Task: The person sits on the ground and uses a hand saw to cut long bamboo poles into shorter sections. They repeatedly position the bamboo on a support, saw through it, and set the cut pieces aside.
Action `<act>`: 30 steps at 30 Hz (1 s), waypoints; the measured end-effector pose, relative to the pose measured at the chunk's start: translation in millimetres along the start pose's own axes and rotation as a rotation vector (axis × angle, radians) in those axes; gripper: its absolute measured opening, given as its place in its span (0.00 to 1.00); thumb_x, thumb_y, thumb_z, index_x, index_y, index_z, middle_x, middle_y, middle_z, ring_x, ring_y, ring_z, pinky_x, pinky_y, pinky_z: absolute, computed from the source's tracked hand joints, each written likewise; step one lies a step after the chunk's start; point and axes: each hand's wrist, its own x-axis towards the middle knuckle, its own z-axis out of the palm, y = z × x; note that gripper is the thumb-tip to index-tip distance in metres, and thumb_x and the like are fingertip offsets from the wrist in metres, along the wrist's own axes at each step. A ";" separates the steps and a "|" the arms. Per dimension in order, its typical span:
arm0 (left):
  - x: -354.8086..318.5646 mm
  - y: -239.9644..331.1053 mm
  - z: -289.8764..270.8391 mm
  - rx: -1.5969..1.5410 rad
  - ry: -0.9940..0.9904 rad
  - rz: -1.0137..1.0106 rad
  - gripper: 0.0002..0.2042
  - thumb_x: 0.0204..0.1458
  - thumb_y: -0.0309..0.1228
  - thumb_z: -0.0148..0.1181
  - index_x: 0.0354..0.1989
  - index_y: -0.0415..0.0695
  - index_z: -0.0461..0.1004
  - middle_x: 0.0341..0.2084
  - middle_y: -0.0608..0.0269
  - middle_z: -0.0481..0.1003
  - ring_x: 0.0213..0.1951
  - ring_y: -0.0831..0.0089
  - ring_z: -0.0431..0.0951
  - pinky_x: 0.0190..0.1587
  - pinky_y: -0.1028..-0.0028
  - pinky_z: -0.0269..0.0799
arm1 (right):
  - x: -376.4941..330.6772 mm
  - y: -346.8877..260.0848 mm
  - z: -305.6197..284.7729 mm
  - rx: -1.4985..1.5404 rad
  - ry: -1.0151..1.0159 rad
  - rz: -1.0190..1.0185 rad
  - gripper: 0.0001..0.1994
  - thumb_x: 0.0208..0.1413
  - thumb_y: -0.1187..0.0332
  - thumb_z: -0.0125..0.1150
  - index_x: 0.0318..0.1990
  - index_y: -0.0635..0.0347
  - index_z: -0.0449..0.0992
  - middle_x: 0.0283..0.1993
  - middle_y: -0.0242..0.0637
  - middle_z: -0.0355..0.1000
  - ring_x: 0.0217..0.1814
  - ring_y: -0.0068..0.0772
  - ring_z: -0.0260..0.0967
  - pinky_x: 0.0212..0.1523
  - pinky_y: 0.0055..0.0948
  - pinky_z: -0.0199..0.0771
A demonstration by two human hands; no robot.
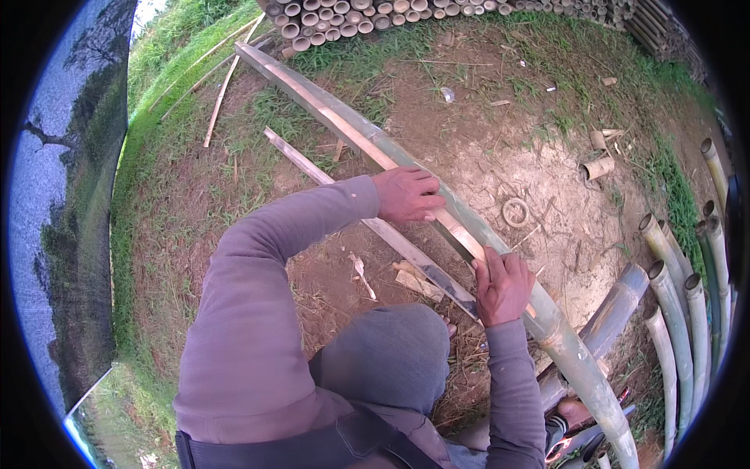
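A long green bamboo pole [574,363] slants from the far left down to the near right in front of me. Along it lies a pale, narrow wooden strip [469,241]. My left hand [410,194] is closed over the strip around its middle, with the fingers curled across it. Nearer to me, my right hand [502,287] grips the same strip close to its near end, thumb and fingers pressed on it against the pole. The undersides of both grips are hidden.
Below the pole a second slat [398,241] lies slantwise. Under the pole's near part rests a thick bamboo piece [617,309]. Several bamboo poles [673,336] stand at the right. A bamboo ring [516,212] lies on the dirt. Cut bamboo [332,19] is stacked at the back.
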 end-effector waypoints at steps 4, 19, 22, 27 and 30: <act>17.2 10.3 -3.6 0.039 0.014 0.002 0.30 0.57 0.51 0.67 0.62 0.47 0.72 0.59 0.54 0.73 0.63 0.53 0.72 0.69 0.52 0.65 | 4.2 7.5 0.8 -0.008 0.046 0.029 0.15 0.56 0.62 0.74 0.49 0.51 0.83 0.39 0.33 0.70 0.44 0.41 0.70 0.49 0.43 0.64; 30.9 16.7 25.9 0.088 0.169 0.036 0.30 0.54 0.50 0.71 0.62 0.49 0.74 0.61 0.56 0.76 0.61 0.56 0.77 0.64 0.58 0.73 | -10.5 26.1 8.3 -0.077 0.180 -0.114 0.11 0.52 0.68 0.67 0.44 0.53 0.79 0.41 0.33 0.71 0.45 0.39 0.71 0.44 0.44 0.69; 35.1 12.6 10.9 -0.096 -0.009 -0.106 0.30 0.56 0.52 0.70 0.63 0.50 0.74 0.60 0.58 0.77 0.63 0.57 0.76 0.69 0.53 0.68 | -7.2 32.5 8.4 -0.116 0.223 -0.155 0.13 0.51 0.70 0.64 0.46 0.55 0.78 0.44 0.36 0.72 0.48 0.40 0.73 0.48 0.44 0.72; 25.3 -2.8 -2.3 0.178 0.339 -0.172 0.33 0.61 0.54 0.64 0.69 0.49 0.69 0.67 0.52 0.69 0.70 0.52 0.66 0.74 0.45 0.55 | -1.4 41.8 10.8 -0.147 0.231 -0.221 0.15 0.51 0.70 0.63 0.48 0.57 0.77 0.50 0.40 0.74 0.53 0.41 0.76 0.54 0.44 0.74; 9.9 -11.4 29.0 0.142 0.944 -0.573 0.35 0.64 0.55 0.60 0.72 0.43 0.64 0.71 0.44 0.60 0.74 0.53 0.58 0.76 0.48 0.51 | -4.1 40.6 11.9 -0.117 0.217 -0.236 0.15 0.52 0.70 0.63 0.49 0.58 0.76 0.51 0.40 0.75 0.55 0.41 0.76 0.56 0.46 0.74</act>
